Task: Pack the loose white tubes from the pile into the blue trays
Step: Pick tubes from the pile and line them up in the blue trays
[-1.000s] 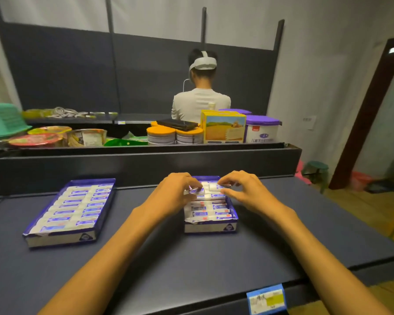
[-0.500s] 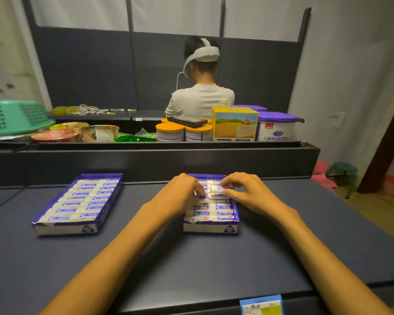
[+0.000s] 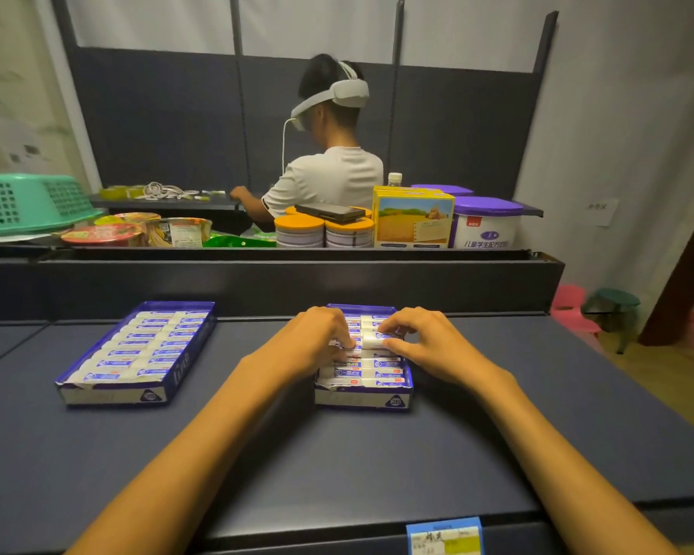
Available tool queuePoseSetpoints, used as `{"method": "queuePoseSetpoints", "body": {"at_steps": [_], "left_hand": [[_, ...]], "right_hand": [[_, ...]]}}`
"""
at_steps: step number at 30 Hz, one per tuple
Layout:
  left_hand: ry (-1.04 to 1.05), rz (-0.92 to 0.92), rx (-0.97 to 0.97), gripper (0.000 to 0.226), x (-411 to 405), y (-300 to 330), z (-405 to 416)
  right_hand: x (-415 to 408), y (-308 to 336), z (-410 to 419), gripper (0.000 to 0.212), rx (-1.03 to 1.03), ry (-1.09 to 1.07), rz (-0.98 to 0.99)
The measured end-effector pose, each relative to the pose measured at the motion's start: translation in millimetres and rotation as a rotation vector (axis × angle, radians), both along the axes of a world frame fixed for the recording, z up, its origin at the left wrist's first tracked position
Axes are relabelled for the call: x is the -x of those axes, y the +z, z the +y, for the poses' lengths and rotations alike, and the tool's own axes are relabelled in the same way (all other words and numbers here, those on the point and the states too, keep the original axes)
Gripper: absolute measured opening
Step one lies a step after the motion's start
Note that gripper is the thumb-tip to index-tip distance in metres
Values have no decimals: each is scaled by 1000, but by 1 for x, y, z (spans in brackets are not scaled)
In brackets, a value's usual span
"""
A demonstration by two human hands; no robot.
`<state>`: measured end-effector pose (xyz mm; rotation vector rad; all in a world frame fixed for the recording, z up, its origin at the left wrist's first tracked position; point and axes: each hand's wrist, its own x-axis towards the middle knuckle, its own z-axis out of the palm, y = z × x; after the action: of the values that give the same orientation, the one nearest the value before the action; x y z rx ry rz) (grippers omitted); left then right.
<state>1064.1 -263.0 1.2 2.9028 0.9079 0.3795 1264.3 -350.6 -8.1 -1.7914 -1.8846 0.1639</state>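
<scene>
Left hand: my left hand [image 3: 317, 336] sits over the left half of the nearer tray, fingers curled down onto the packed rows, fingertips pressing a tube there; I cannot tell whether it pinches one.
Right hand: my right hand [image 3: 421, 344] is just beside the left, thumb and forefinger pinching one small white tube with a blue label [image 3: 373, 339], held crosswise just above the rows.
Tray under the hands: a blue cardboard tray with white front wall [image 3: 363, 398], directly beneath both hands, its rows of white tubes showing in front of my wrists and beyond my fingertips.
Second tray: another blue cardboard tray [image 3: 137, 388], well left of my left hand, lined with two columns of the same tubes.
Table: a dark blue-grey table [image 3: 337, 474] carries both trays and runs under my forearms; a blue and yellow label [image 3: 443, 534] sits on its near edge below my right forearm.
Beyond the hands: a shelf with orange-lidded tins [image 3: 299, 230], a yellow box [image 3: 413, 218], a purple-lidded tub [image 3: 485, 222] and a green plastic basket [image 3: 29, 202]; behind it a person in a white shirt wearing a headset [image 3: 329, 182], back turned.
</scene>
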Motion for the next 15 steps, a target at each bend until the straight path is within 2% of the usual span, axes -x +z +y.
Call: {"method": "queuePoseSetpoints", "body": {"at_steps": [9,15], "left_hand": [[-11,29,-16,38,4,1,-3],[34,-53,-15,40,8,0,-2]], "right_hand": [[5,10,0,31,71,-9,-108],[9,14,1,31,130,13,-180]]}}
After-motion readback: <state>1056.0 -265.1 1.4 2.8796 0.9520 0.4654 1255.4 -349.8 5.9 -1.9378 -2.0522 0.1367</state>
